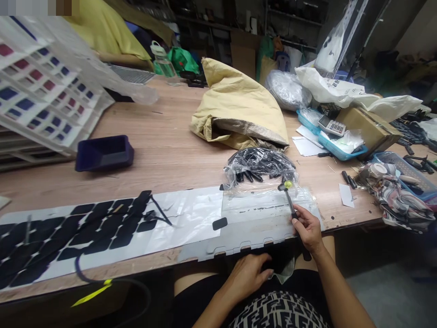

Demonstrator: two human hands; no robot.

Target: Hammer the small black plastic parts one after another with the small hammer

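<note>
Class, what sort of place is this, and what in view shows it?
Probably a small workshop: the right hand holds a hammer at a long workbench, where black pads lie in rows on a white sheet near a clear bag of black parts.

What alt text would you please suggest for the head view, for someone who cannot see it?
A person's right hand holds a hammer at a table, near a plastic bag of black parts; the left hand is near the table's edge. Black pads lie on a white sheet.
</note>
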